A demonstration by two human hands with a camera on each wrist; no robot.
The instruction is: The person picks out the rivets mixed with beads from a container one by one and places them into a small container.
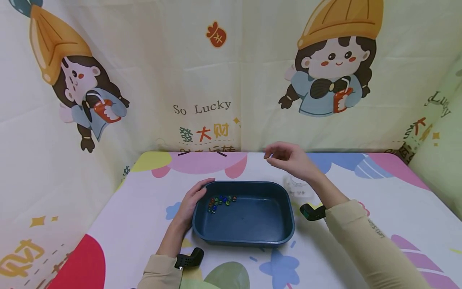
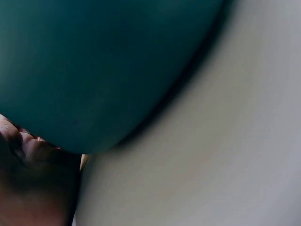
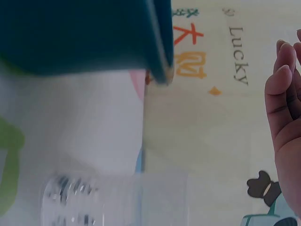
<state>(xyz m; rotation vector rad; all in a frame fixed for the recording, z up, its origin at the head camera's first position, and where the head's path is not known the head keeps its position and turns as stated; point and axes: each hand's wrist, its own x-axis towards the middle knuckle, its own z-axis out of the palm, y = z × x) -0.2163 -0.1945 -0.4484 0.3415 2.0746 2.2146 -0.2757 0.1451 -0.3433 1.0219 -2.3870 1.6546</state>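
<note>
A dark blue plastic tub [image 1: 249, 224] stands on the table, with several small colored glass marbles [image 1: 221, 200] gathered at its back left. My left hand [image 1: 188, 206] holds the tub's left side, its fingers reaching round the back left corner and the thumb by the rim. In the left wrist view the tub's wall [image 2: 108, 70] fills the upper part, and part of the hand shows below it. Raised behind the tub's back right is my right hand [image 1: 290, 160], fingers loosely bent, nothing visible between them. Beneath its wrist sits a clear plastic container [image 1: 298, 188], partly hidden by the forearm.
Dark marks show on the clear container [image 3: 113, 202] in the right wrist view. A colorful patterned cloth [image 1: 144, 224] covers the table. Printed fabric [image 1: 260, 80] hangs behind the table's far edge and along both sides. Each wrist wears a black device [image 1: 190, 259].
</note>
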